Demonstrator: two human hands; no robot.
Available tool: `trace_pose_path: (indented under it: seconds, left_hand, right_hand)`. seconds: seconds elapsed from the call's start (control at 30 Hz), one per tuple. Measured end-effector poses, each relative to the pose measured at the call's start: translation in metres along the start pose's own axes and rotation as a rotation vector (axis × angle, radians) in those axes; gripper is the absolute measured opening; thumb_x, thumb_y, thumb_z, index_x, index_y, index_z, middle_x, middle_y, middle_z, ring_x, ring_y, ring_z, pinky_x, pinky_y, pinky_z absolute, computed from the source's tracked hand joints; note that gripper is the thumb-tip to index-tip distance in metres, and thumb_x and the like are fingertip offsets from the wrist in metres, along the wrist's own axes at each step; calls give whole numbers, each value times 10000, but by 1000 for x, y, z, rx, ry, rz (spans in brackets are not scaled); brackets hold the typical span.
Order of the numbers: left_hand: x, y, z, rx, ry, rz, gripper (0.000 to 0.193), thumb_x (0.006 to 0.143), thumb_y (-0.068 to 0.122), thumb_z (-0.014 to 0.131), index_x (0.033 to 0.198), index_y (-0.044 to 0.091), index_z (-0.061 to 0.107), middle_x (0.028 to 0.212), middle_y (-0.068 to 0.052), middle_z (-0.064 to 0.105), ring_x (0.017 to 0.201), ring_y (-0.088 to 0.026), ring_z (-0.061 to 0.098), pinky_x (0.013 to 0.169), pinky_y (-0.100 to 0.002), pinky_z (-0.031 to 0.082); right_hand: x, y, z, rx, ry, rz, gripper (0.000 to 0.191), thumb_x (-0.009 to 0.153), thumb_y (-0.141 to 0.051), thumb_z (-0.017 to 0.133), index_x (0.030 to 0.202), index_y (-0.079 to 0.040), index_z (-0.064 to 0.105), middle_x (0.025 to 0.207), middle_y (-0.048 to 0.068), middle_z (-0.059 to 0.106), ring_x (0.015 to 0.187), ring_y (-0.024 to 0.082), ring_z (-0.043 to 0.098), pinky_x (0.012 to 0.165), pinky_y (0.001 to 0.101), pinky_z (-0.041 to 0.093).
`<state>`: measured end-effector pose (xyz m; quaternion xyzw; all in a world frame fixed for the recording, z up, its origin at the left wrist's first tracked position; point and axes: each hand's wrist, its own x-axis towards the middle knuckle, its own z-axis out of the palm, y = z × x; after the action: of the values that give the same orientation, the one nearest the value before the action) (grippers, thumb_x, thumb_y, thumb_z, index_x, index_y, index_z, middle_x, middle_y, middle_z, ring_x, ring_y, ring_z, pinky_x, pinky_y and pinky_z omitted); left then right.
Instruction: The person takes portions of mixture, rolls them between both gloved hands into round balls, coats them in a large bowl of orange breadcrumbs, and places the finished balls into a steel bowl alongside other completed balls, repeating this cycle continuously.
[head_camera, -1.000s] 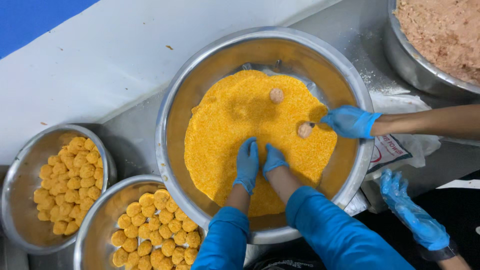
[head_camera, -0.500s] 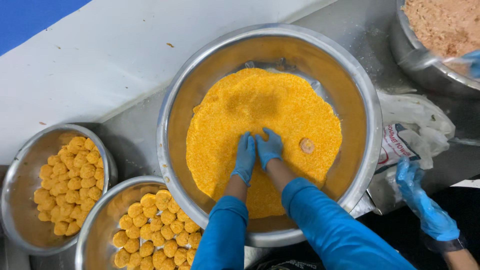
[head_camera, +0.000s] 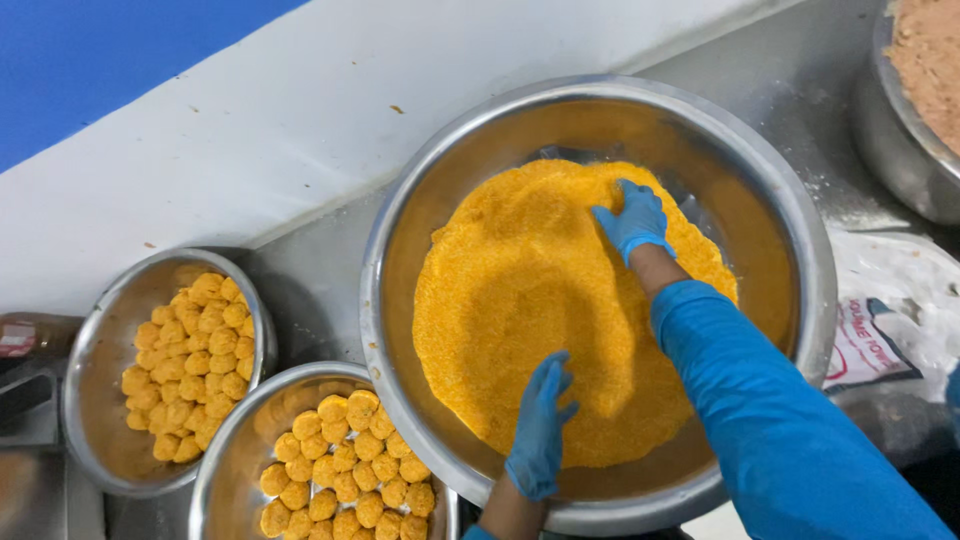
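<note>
- Right grip (head_camera: 632, 215): blue glove, fingers spread, flat on the orange breadcrumbs (head_camera: 520, 300) at the far side of the heap, fingertips partly dug in; pinching nothing visible.
- Left grip (head_camera: 540, 428): blue glove, fingers loosely together & slightly curled, resting on the near edge of the crumbs; holds nothing that can be seen.
- Both grips well apart, w/ the crumb heap between them.
- Crumbs fill most of the big steel bowl (head_camera: 790, 230), which sits on the steel counter (head_camera: 310, 270); bare metal shows at the bowl's far & right inner wall.
- Right arm in blue sleeve (head_camera: 780, 420) crosses the bowl's near-right rim.
- Left of the big bowl: small steel bowl (head_camera: 95, 360) w/ a pile of orange crumb-coated balls (head_camera: 190, 360).
- Near-left, just beside the big bowl's rim: second steel bowl (head_camera: 235, 450) w/ more coated balls (head_camera: 345, 455).
- Top right corner: another steel bowl (head_camera: 890, 140) holding a pinkish-brown mix (head_camera: 930, 50), cut off by the frame.
- Right of the big bowl: crumpled white plastic bag (head_camera: 890, 320) on the counter.
</note>
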<state>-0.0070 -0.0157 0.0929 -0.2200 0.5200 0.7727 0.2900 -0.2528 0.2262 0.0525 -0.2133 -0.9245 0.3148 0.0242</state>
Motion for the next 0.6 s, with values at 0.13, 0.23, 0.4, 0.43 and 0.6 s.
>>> trace_pose_path:
  seconds: [0.13,0.23,0.4,0.43,0.6]
  left_hand:
    - [-11,-27,-12,-95,103,-102,660,935,523,559,1509,208,475,1605,-2,429,1464,-264,398,1119,-560,384]
    - [1,-47,-24,-146,174,-103,692,931,513,571,1542,226,418,1619,-7,391,1460,-280,389,1124,-575,372]
    - [44,-63,-24,-310,175,-56,735,931,525,569,1563,212,363,1600,-72,393,1448,-358,435,1084,-586,411]
    - [49,-64,-21,-367,157,-36,746,934,532,575,1567,198,365,1592,-102,397,1443,-380,440,1081,-589,425]
    - [79,-56,-11,-728,-57,-63,760,959,645,481,1527,154,367,1543,-115,441,1383,-389,485,1059,-574,480]
  right_hand:
    - [13,-2,17,-196,-167,-76,917,712,-546,856,1480,-198,498,1509,208,428,1365,450,382,1070,536,383]
    - [7,10,51,-164,-213,-54,847,730,-504,859,1452,-186,550,1489,207,477,1346,451,417,1085,527,408]
    - [-49,22,72,429,-497,119,750,717,-323,812,1409,-138,591,1247,152,735,1144,309,695,977,479,576]
    - [-65,19,66,586,-605,277,658,766,-279,773,1390,-160,601,1273,71,702,1154,231,641,945,461,518]
    - [-157,9,13,1115,-757,109,386,967,-212,657,1319,-54,657,1245,50,693,1168,188,617,1007,347,487]
